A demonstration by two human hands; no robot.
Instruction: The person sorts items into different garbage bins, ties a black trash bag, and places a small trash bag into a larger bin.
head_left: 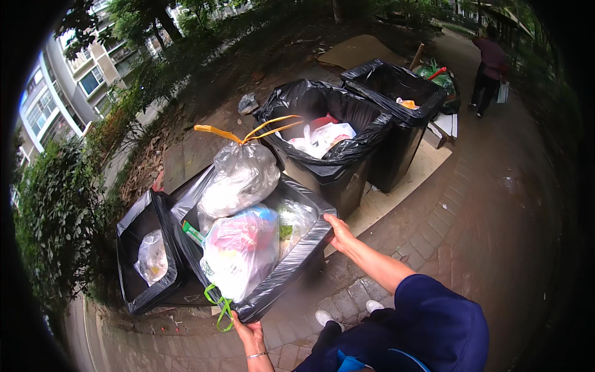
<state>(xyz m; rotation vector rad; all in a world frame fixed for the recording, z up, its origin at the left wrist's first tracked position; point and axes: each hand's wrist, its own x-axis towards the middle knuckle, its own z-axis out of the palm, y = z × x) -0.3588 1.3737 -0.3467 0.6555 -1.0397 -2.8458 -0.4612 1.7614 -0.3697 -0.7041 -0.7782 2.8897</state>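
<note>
Brick paving (446,279) runs beside four bins lined with black plastic. Between the left bin (152,301) and the middle bin (356,155), before the person, is the heaped bin (282,282). Both hands grasp its rim: the right hand (338,234) at the right corner, the left hand (249,335) near a green loop (223,308). It holds a yellow-tied clear bag (238,183) above a white-and-pink bag (242,248). One clear sack (152,257) lies in the left bin, white plastic (322,139) in the middle bin.
</note>
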